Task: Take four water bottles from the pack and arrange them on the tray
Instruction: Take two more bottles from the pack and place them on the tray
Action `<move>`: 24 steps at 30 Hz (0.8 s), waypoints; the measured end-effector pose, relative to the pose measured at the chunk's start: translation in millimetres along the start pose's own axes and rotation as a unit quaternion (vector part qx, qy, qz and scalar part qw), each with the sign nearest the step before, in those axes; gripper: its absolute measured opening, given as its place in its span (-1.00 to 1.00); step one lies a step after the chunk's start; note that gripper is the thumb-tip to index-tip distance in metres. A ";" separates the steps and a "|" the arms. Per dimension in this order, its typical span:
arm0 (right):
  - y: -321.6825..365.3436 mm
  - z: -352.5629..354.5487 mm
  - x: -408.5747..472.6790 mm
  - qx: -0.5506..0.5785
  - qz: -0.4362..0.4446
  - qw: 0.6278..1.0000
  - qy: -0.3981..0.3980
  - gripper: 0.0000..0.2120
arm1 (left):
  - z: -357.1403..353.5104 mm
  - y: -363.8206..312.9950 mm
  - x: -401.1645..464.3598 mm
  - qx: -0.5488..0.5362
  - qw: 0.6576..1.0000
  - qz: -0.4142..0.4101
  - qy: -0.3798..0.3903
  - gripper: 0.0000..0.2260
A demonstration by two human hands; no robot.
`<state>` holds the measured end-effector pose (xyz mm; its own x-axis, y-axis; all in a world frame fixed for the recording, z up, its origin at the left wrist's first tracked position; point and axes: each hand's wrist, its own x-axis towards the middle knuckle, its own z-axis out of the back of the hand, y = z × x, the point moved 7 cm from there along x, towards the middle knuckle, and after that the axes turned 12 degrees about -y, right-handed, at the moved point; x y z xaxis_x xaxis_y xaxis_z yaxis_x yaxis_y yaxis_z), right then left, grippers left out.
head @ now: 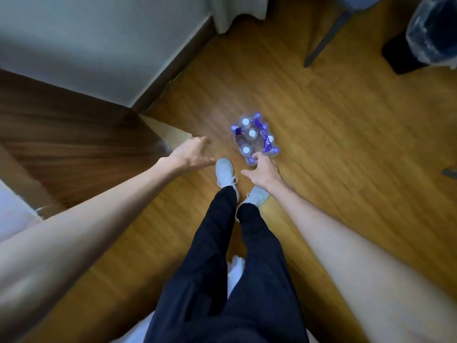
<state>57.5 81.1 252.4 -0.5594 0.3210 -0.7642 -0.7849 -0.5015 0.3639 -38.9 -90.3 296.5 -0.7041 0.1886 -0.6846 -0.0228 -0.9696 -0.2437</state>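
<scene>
A shrink-wrapped pack of water bottles [254,139] with white caps and purple labels stands on the wooden floor ahead of my feet. My right hand [263,172] is stretched down toward it, fingers apart, its fingertips at the pack's near edge. My left hand [193,154] hangs open to the left of the pack, a hand's width away, holding nothing. No tray is in view.
A dark wooden cabinet [74,134] fills the left side. A black bin with a clear liner [425,38] stands at the far right beside a grey chair leg [324,43]. A white curtain [235,13] hangs at the back. My white shoes [226,172] are just below the pack.
</scene>
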 end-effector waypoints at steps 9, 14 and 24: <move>-48.7 -106.6 162.1 0.010 -0.040 0.999 0.016 -0.47 | -130.1 44.6 155.8 0.045 0.996 0.002 0.078 -0.45; -80.0 -142.4 239.6 -0.005 -0.048 0.999 -0.020 -0.53 | -198.1 43.6 227.8 0.035 0.995 -0.015 0.092 -0.49; -91.1 -156.9 350.8 -0.006 0.009 0.993 -0.120 -0.40 | -301.6 19.6 310.6 -0.048 0.994 -0.057 0.076 -0.55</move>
<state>-25.4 113.4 -132.3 -0.6215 0.4930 -0.6088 -0.7720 -0.5178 0.3688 -44.0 -3.7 -128.1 -0.5860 0.3249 -0.7423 -0.0228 -0.9223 -0.3857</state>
